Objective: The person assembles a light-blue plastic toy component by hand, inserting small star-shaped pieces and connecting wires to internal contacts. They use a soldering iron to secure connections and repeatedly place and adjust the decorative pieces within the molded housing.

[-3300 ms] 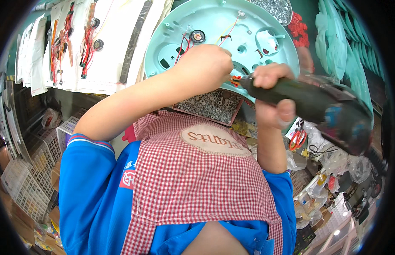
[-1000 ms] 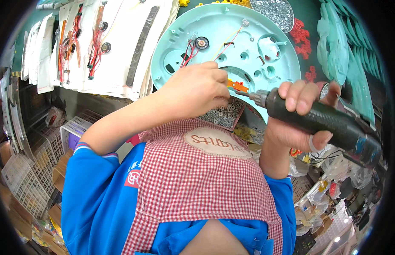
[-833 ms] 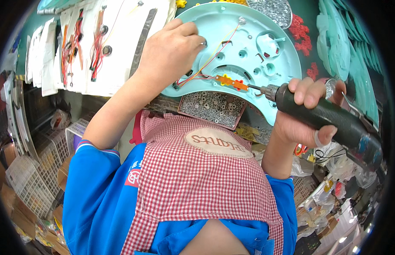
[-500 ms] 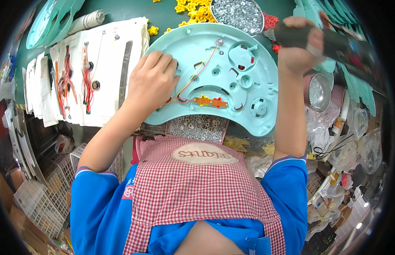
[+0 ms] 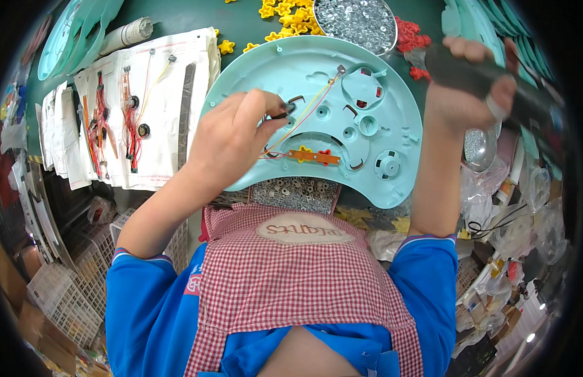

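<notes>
A turquoise curved plastic shell (image 5: 247,66) lies face down before me, its posts and recesses showing. Over its left part, my left hand (image 5: 235,129) pinches a small black part (image 5: 282,113), mostly covered by the fingers. My right hand (image 5: 470,91) is wrapped round a dark electric screwdriver (image 5: 523,85), held up off the shell's right side and blurred by motion. Thin yellow and red wires (image 5: 313,103) run from a small component (image 5: 341,70) near the shell's top to an orange circuit strip (image 5: 313,157) with a yellow and a red star piece behind it.
Wired parts (image 5: 129,113) lie on white bags (image 5: 159,151) at left. Yellow star pieces (image 5: 297,19), a round dish of screws (image 5: 357,22) and red pieces (image 5: 412,34) sit at the back. A screw tray (image 5: 294,192) is under the shell's near edge. More turquoise shells (image 5: 71,38) stand far left.
My left hand has come inward from the shell's left edge and now shows a small black part in its fingertips. The screwdriver has moved right. The shell has shifted slightly right and nearer.
</notes>
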### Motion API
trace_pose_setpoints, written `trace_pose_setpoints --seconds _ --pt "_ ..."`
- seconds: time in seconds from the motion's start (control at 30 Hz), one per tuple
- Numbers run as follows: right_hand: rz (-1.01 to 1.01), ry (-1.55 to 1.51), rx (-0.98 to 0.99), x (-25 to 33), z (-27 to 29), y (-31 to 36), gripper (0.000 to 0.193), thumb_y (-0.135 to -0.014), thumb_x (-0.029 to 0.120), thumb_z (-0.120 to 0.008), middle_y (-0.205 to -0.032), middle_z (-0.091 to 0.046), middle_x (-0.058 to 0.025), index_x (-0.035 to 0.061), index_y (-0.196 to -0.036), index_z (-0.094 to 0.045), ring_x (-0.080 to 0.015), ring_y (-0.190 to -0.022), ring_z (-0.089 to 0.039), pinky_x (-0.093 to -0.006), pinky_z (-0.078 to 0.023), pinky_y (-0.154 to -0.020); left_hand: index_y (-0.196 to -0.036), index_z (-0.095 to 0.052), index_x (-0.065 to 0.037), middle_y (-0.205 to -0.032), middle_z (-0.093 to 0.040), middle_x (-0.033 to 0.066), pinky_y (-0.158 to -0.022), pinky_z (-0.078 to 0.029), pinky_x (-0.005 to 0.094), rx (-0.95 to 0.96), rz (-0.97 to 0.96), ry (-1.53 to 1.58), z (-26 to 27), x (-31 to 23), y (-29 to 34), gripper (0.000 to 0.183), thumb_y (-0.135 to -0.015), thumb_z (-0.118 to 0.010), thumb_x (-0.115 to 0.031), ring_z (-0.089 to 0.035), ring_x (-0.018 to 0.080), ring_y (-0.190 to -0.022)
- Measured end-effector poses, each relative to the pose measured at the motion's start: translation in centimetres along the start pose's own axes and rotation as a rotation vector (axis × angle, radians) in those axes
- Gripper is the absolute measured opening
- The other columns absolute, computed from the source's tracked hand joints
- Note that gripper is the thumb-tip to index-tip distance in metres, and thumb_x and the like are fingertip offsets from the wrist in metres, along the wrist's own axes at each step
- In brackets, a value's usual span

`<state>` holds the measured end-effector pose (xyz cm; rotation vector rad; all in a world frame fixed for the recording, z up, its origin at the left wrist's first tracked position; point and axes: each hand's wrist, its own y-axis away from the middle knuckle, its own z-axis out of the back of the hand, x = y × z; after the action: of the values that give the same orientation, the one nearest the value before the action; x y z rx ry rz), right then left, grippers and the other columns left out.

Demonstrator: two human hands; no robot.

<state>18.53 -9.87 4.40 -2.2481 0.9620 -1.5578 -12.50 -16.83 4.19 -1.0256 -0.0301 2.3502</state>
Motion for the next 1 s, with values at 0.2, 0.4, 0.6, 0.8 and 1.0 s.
trace_pose_setpoints --seconds 0.2,0.4,0.6,0.8,1.0 --pt "0.030 -0.166 0.112 4.6 -1.4 5.1 0.075 -0.084 0.053 -0.061 -0.081 -0.060 -0.0124 0.0035 -0.135 -0.036 -0.0236 -0.072 -0.056 -0.0421 -0.046 -0.076 -0.119 -0.057 -0.009 -0.070 -0.069 0.0087 -0.056 -0.051 0.0291 0.505 0.401 0.561 -6.1 -2.8 -4.1 0.031 -0.089 -0.065 -0.011 -0.067 0.0175 -0.063" --pt "0.003 -0.001 0.057 7.5 -0.2 9.0 0.084 -0.082 0.046 -0.071 -0.082 -0.061 -0.0108 0.0014 -0.141 -0.032 -0.0210 -0.074 -0.058 -0.0393 -0.046 -0.074 -0.094 -0.071 -0.009 -0.084 -0.069 0.0085 -0.067 -0.054 0.0396 0.366 0.028 0.116 -8.6 -2.7 -5.4 0.013 -0.084 -0.064 -0.014 -0.067 0.0290 -0.072" --pt "-0.066 0.040 0.012 7.2 0.0 10.4 0.085 -0.081 0.045 -0.073 -0.083 -0.061 -0.0104 0.0012 -0.141 -0.032 -0.0201 -0.074 -0.059 -0.0390 -0.047 -0.075 -0.088 -0.070 -0.010 -0.083 -0.060 0.0044 -0.064 -0.053 0.0394 0.252 -0.209 0.039 -9.8 -1.7 -5.5 0.011 -0.080 -0.068 -0.017 -0.063 0.0262 -0.077" --pt "-0.081 0.076 0.002 7.4 -0.3 10.4 0.087 -0.080 0.048 -0.074 -0.083 -0.061 -0.0101 0.0020 -0.141 -0.032 -0.0195 -0.073 -0.059 -0.0392 -0.048 -0.075 -0.088 -0.069 -0.009 -0.084 -0.063 0.0019 -0.069 -0.050 0.0370 0.129 -0.270 0.052 -10.3 -1.0 -5.7 0.015 -0.077 -0.074 -0.016 -0.062 0.0241 -0.082" --pt "-0.028 0.009 0.114 7.4 0.6 10.5 0.082 -0.082 0.056 -0.063 -0.083 -0.058 -0.0080 0.0051 -0.140 -0.036 -0.0206 -0.075 -0.053 -0.0393 -0.041 -0.073 -0.086 -0.071 -0.009 -0.083 -0.064 0.0011 -0.074 -0.049 0.0372 0.052 -0.371 0.136 -10.6 -2.5 -6.0 0.016 -0.073 -0.077 -0.017 -0.059 0.0233 -0.082"
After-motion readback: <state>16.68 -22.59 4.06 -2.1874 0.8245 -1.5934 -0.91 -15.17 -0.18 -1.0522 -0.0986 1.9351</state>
